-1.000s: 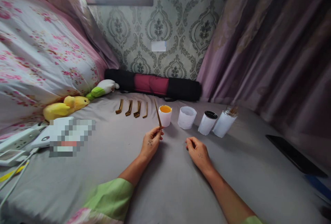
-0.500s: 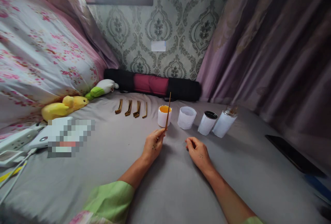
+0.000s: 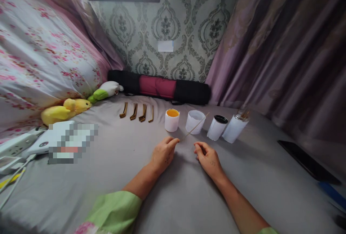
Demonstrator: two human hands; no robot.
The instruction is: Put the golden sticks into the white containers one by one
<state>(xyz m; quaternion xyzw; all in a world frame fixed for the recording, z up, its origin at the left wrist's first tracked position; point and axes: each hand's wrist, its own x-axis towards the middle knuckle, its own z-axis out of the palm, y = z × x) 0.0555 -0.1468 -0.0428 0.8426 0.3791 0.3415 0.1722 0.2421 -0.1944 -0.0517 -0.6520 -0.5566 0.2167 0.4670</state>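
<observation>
My left hand (image 3: 164,153) is closed in a pinch on one end of a thin brown stick (image 3: 194,128). The stick slants up to the right, its far end in front of or above the white paper-wrapped cup (image 3: 195,123). My right hand (image 3: 207,157) rests near the sheet with its fingers curled; whatever they hold, if anything, is hidden. Just beyond my left hand stands a white-wrapped cup with an orange inside (image 3: 172,121). To the right are a white-wrapped can with a dark inside (image 3: 216,129) and a white-wrapped glass jar (image 3: 234,130) with brown sticks in it.
Several small groups of bent golden-brown rods (image 3: 143,113) lie left of the cups. A black and red roll bag (image 3: 159,87) lies along the wall. Plush toys (image 3: 67,110) and a power strip (image 3: 18,144) are at left, a dark flat device (image 3: 305,162) at right.
The stick in my left hand has swung from nearly upright to a slant toward the right. My left hand has turned and shifted slightly right. My right hand has barely moved.
</observation>
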